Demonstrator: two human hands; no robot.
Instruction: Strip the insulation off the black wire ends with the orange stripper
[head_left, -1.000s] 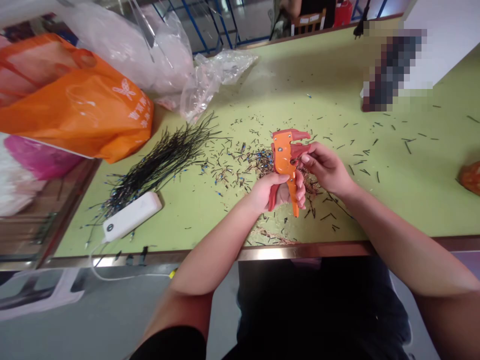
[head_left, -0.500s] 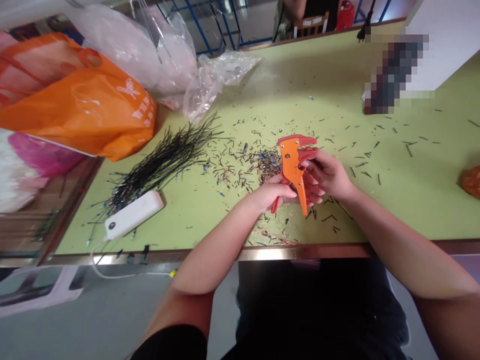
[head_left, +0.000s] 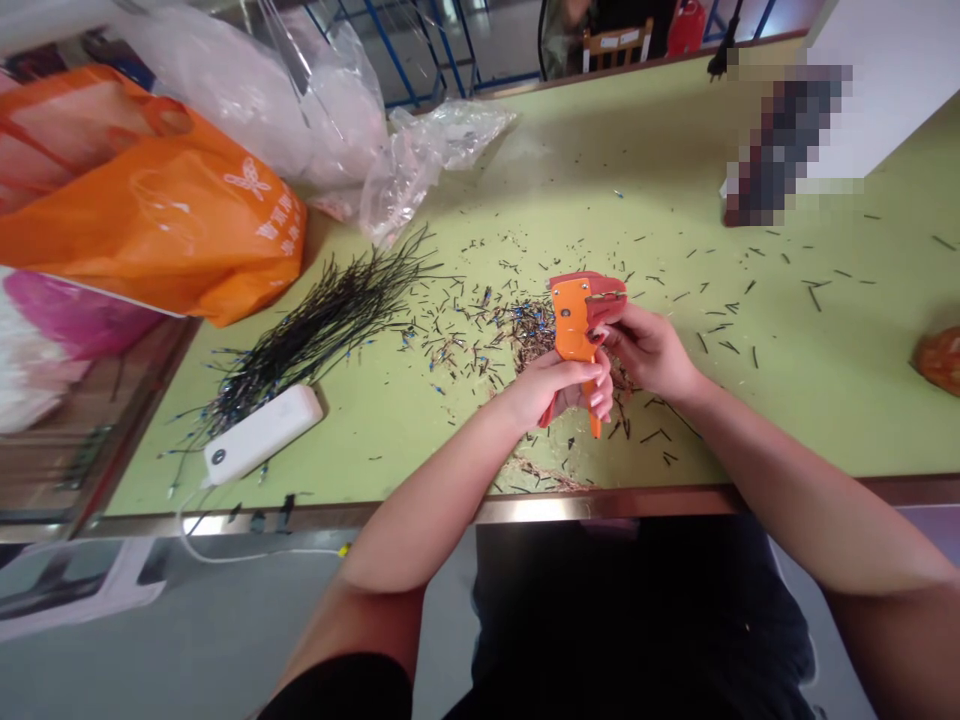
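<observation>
My left hand (head_left: 551, 388) is wrapped round the handles of an orange and red wire stripper (head_left: 572, 318), squeezing them together. The stripper stands upright with its red jaws pointing right, and they look closed. At the right side of the jaws, my right hand (head_left: 651, 350) has its fingers pinched; what they hold is hidden. A thin dark line trails under the right wrist, perhaps a wire. Behind and below the tool lies a pile of short black offcuts and blue-tipped bits (head_left: 531, 335).
Left on the green table (head_left: 600, 190) lies a bundle of black wires (head_left: 330, 310), a white power bank (head_left: 262, 435) with its cable beside it. Farther back are an orange bag (head_left: 165, 220) and clear plastic (head_left: 412, 160). A white box (head_left: 885, 90) stands at back right. Black offcuts are scattered about.
My left hand has squeezed the stripper's handles together, and its jaws have closed. My right hand has shifted slightly left, staying at the jaws.
</observation>
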